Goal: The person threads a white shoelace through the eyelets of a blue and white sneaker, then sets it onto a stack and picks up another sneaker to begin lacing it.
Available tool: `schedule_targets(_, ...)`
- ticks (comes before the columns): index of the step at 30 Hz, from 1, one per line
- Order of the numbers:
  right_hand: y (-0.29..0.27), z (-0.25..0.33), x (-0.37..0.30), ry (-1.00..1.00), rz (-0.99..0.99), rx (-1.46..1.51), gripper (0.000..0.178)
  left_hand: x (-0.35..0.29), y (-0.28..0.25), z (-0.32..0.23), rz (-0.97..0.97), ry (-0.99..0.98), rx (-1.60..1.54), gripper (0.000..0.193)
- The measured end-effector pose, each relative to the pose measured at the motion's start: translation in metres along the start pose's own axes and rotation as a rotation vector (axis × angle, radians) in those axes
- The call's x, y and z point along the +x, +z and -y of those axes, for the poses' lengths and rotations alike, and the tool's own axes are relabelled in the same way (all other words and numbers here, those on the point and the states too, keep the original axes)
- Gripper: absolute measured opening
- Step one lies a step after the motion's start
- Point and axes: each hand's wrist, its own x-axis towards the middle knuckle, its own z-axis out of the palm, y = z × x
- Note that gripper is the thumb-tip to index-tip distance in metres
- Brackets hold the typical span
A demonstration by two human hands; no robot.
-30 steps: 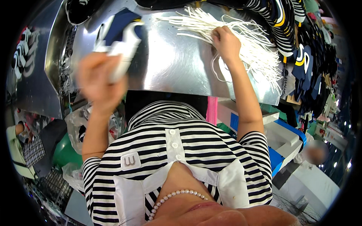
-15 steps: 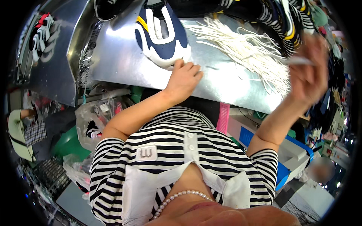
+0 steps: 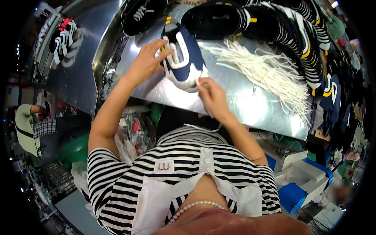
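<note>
A navy and white shoe upper [image 3: 182,73] with a yellow trim lies on the metal bench, its rounded toe nearest me. My left hand [image 3: 148,58] holds its left edge by the white eyelet strip, thumb and fingers bent around the side. Close to the toe, on the right, my right hand [image 3: 212,96] is closed in a pinch on a white shoelace [image 3: 201,126], whose tail hangs below the hand against my shirt. The lace's tip is too small to make out. Right of the upper lies a loose heap of white shoelaces [image 3: 262,70].
Black uppers [image 3: 215,20] with white laces line the back of the metal bench [image 3: 172,98]. Striped uppers [image 3: 299,35] are stacked in a row at the far right. A side table [image 3: 80,74] on the left bears more shoes. A blue and grey bin [image 3: 301,184] stands below right.
My right hand came from the far right down to the upper's toe with the lace. My left hand shifted from the toe to the left edge. The view has shifted.
</note>
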Motion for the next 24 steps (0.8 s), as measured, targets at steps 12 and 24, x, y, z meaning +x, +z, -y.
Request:
schedule_targets(12, 0.004, -0.007, -0.003, -0.211, -0.089, -0.484, 0.013, -0.001, 0.019, 0.031, -0.309, 0.090, -0.126, 0.045)
schedule_targets(24, 0.006, 0.027, 0.026, -0.388, -0.050, -0.527, 0.016, 0.075, -0.078, 0.039, -0.340, 0.099, -0.149, 0.027)
